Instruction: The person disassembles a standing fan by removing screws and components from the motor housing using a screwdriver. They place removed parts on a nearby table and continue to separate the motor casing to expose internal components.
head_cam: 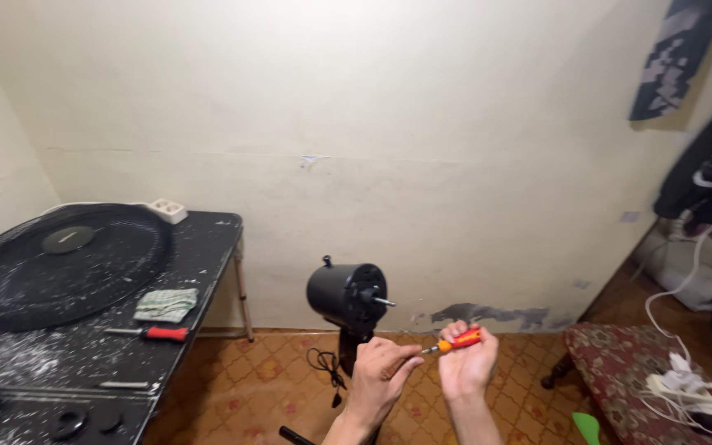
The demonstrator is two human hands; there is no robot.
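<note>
My right hand [466, 367] grips a small orange-handled screwdriver [458, 341], its tip pointing left toward my left hand [381, 375]. The fingers of my left hand are pinched together at the screwdriver's tip; whether they hold something small I cannot tell. Just beyond both hands stands a black fan motor housing [346, 294] on its stand, with a bare metal shaft sticking out to the right. A black cord [323, 365] dangles below it onto the tiled floor.
A black table [199, 247] at left carries a round black fan grille [63, 262], a folded green cloth [166, 304], a red-handled screwdriver [152, 333] and a white power strip [167, 210]. A patterned cushioned seat [628, 363] with white cables stands at right. Clothes hang on the wall.
</note>
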